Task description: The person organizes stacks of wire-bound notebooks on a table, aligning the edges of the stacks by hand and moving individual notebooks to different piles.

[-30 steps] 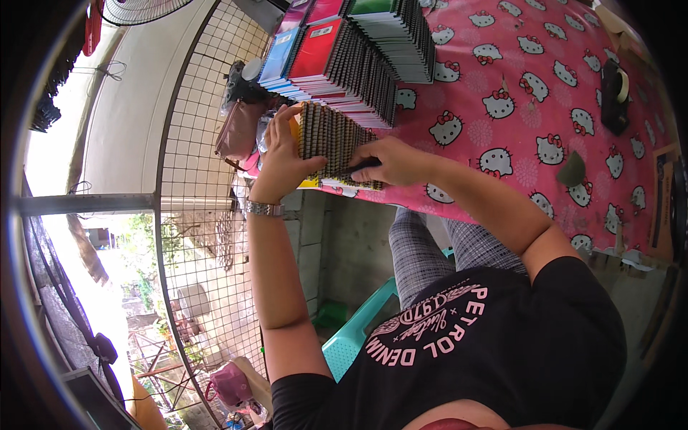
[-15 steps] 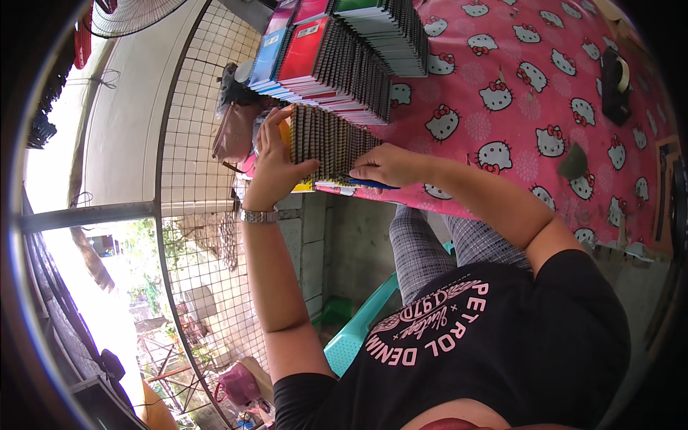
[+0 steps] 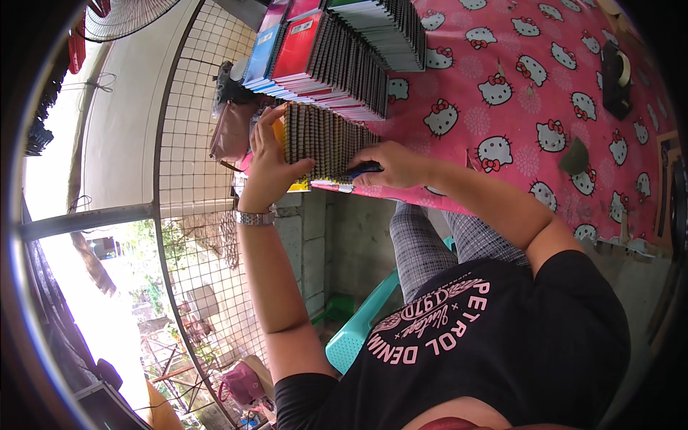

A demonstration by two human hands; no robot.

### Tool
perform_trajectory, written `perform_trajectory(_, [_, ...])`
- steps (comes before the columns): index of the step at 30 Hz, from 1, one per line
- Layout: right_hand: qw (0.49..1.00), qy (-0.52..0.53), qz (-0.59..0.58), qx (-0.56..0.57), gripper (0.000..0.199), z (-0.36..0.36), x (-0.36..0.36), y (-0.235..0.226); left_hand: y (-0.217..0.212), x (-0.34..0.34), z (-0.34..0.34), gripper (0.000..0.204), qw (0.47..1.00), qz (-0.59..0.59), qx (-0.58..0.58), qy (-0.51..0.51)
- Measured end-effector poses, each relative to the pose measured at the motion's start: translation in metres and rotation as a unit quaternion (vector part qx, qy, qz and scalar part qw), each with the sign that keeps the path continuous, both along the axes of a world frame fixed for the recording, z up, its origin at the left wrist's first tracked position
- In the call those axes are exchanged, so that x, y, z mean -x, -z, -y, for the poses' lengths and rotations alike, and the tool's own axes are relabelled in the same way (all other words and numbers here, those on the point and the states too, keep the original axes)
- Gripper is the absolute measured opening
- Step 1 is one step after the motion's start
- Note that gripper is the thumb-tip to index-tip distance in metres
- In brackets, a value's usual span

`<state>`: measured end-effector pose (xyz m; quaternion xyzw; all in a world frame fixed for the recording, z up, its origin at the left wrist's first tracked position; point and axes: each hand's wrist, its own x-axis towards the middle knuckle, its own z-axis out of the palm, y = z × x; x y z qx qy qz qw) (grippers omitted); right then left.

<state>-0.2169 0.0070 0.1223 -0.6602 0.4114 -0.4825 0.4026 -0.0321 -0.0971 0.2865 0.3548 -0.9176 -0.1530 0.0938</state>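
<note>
A tight row of spiral-bound notebooks with a yellow cover at its left end sits at the table's near left edge, coils facing up. My left hand, a metal watch on its wrist, clasps the left end: fingers along the yellow cover, thumb on the coils. My right hand is closed around a small dark blue tool at the near right end of the coils. The fingers hide most of the tool, so its kind is unclear.
Tall stacks of notebooks with red, blue and green covers stand behind the row. A pink patterned cloth covers the table. A black tape dispenser lies far right. A brown pouch sits beside the wire mesh at left.
The blue tool has turned in my right hand: its long part showed below the fingers before and now shows between them. My left hand keeps its place on the notebooks.
</note>
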Motion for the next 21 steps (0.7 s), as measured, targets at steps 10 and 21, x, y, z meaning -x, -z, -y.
perform_trajectory(10, [0.969, -0.110, -0.031, -0.221, 0.039, 0.003, 0.008, -0.010, 0.000, -0.001, 0.000, 0.094, 1.000, 0.002, -0.014, -0.012])
perform_trajectory(21, [0.985, 0.104, -0.114, 0.076, 0.051, -0.013, -0.008, 0.023, 0.005, 0.069, -0.059, 0.085, 0.916, 0.281, 0.285, -0.035])
